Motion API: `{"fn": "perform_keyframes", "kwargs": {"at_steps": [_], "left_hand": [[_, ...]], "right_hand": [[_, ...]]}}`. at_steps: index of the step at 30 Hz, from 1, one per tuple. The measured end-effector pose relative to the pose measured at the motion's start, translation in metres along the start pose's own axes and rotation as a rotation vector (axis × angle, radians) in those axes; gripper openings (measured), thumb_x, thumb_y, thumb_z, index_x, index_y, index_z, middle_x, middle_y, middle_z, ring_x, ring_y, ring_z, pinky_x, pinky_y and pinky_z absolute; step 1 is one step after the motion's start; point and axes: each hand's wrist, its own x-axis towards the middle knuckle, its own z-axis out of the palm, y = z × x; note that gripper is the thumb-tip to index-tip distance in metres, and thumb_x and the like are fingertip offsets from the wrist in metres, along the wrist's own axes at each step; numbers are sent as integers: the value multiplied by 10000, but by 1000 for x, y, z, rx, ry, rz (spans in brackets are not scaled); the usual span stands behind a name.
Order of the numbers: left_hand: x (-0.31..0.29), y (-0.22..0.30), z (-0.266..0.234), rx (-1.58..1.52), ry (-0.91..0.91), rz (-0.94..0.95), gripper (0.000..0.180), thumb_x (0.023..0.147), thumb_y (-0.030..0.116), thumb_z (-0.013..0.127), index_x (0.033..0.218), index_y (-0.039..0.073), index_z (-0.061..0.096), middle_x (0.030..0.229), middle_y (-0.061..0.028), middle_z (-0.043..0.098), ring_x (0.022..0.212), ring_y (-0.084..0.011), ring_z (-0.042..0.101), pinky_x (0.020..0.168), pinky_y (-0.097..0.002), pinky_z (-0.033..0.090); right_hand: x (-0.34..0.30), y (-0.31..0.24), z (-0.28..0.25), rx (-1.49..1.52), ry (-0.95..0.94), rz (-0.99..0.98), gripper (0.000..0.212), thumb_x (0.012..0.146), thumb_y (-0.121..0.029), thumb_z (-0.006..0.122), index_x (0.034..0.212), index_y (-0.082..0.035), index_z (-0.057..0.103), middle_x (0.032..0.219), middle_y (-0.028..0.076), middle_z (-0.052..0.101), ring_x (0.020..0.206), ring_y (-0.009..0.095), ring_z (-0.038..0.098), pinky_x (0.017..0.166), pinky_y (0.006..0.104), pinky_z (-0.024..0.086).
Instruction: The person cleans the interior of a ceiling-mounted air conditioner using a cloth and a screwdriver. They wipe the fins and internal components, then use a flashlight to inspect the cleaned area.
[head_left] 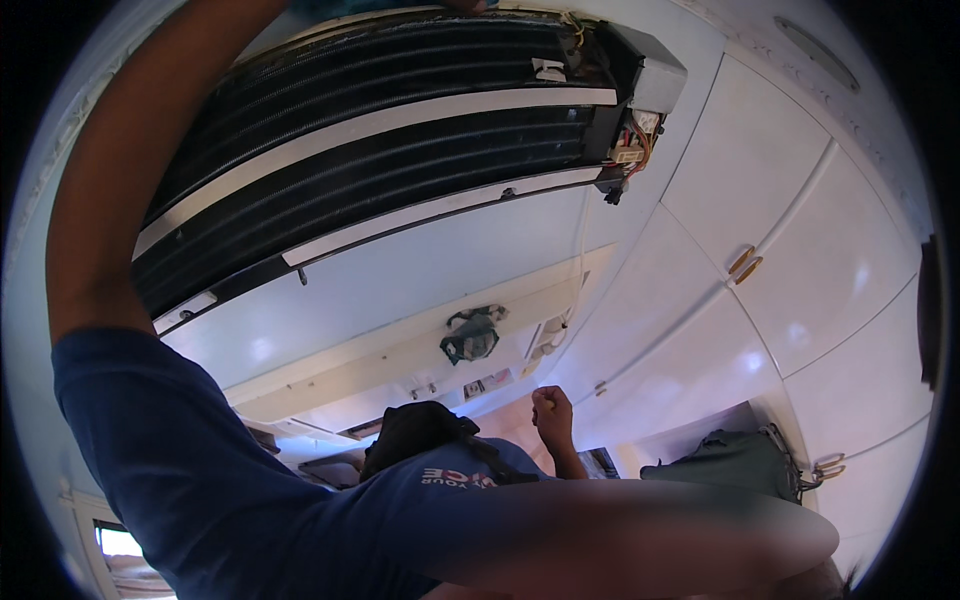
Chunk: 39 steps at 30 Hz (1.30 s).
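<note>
My left arm reaches up along the left side to the wall air conditioner (pixel 400 125), whose cover is off and whose dark finned coil shows. Only a sliver of my left hand (pixel 468 4) appears at the upper edge, by the top of the unit; its grip is cut off from view. Next to it lies a strip of teal material (pixel 345 4), possibly cloth. Low in front of my body, my right hand (pixel 551 408) is closed in a fist, and whatever it may hold is too small to make out.
Loose wires (pixel 640 145) hang beneath a grey metal box (pixel 655 82) at the unit's right end. White cupboards (pixel 720 330) fill the right side. Dark green clothing (pixel 725 465) hangs from a cupboard handle. Below the unit, a green-and-white bundle (pixel 472 335) hangs against white furniture.
</note>
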Motion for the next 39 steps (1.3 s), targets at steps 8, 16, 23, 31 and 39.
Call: {"fn": "perform_keyframes", "kwargs": {"at_steps": [8,16,23,31,39], "left_hand": [[13,5,-4,93,-115,33,322,889,242,773,716,88,548,634,-19,542,592,-173,476,578,-394,410],[-4,5,-12,12,-127,-50,305,884,244,804,732,110,576,644,16,539,599,-145,476,582,-368,404],[-17,2,-12,12,-136,-141,324,859,222,814,714,124,541,634,36,505,595,-125,455,566,-346,383],[-48,-7,-15,-44,-104,-138,306,853,182,795,711,120,531,632,32,500,593,-124,449,562,-342,382],[-51,-22,-19,-105,-191,-130,312,858,176,791,681,112,542,642,42,512,625,-111,472,598,-339,400]], "right_hand": [[0,7,6,-16,-9,-21,115,1009,-150,685,987,-47,637,700,14,588,551,95,553,490,267,467],[-2,7,-1,17,54,13,127,1013,-161,676,1004,-36,651,720,18,598,579,99,568,504,266,480],[-1,3,-2,23,55,29,128,1014,-161,675,1008,-36,649,718,25,600,555,105,570,492,266,479],[1,1,3,24,52,45,137,1013,-167,676,997,-33,651,705,32,604,550,109,579,493,266,483],[4,8,9,-11,30,36,148,1025,-200,664,999,-57,634,665,24,591,497,109,562,394,256,394]]}}
